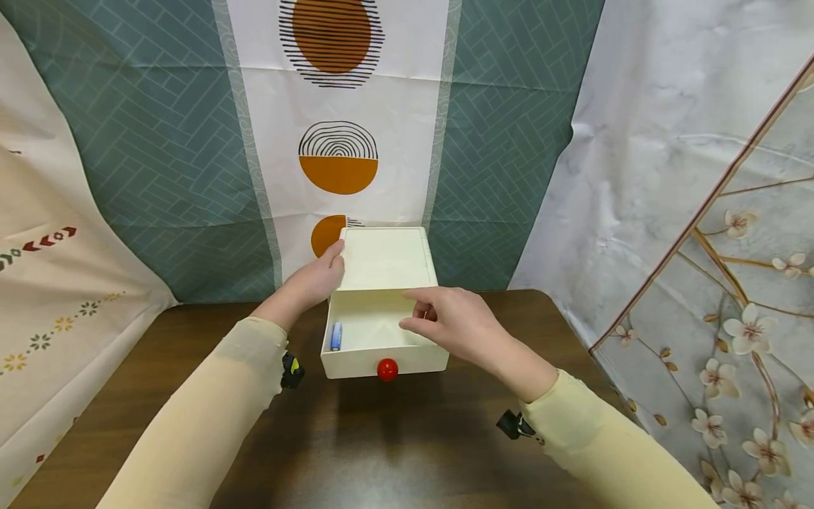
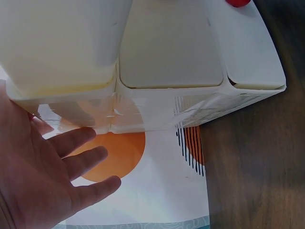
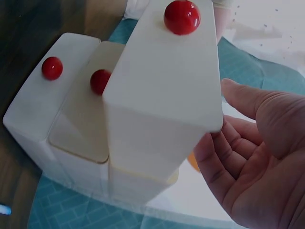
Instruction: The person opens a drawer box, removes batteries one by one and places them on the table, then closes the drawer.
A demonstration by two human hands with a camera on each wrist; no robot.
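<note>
A white cabinet (image 1: 388,260) stands on the table with its top drawer (image 1: 416,359) pulled out. The drawer carries a red knob (image 1: 387,369). A blue battery (image 1: 335,336) stands or lies against the drawer's left inner wall. My left hand (image 1: 316,280) is at the cabinet's upper left side. Its fingers (image 2: 93,193) extend apart in the left wrist view, and part of the hand is hidden behind the cabinet. Over the drawer's right part hovers my right hand (image 1: 463,322), fingers loosely bent, thumb apart. Some of its fingertips are hidden behind the drawer wall in the right wrist view.
Two more drawers with red knobs (image 3: 52,68) sit below the top one, pushed in. A dark wooden table (image 1: 381,452) bears the cabinet. Patterned cloths (image 1: 509,141) hang close behind and at both sides. A small light-blue item (image 3: 5,209) shows at the right wrist view's edge.
</note>
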